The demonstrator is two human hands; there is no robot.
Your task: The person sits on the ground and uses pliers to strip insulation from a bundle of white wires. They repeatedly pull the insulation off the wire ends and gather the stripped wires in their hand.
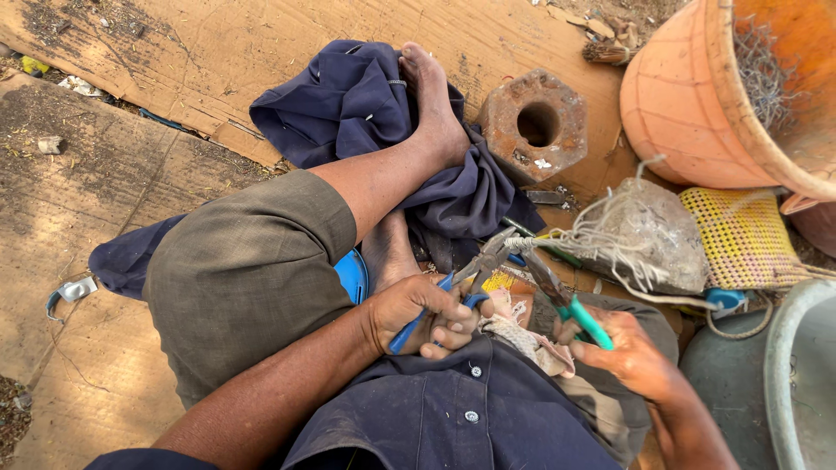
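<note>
Seated on cardboard, two pliers working one tangle of wire.

Left hand (427,315) is clenched round the blue-handled steel pliers (453,292); right hand (631,357) grips the green-handled steel pliers (566,300). Both sets of jaws meet at the bundle of thin pale wire strands (601,235), which lies just ahead of the knees, against a grey stone (666,231). Judged: the strands look light, springy and sharp-ended, best held near the jaws, not bare-fingered. A rusty hexagonal metal block (533,122) sits beyond, apart.
</note>
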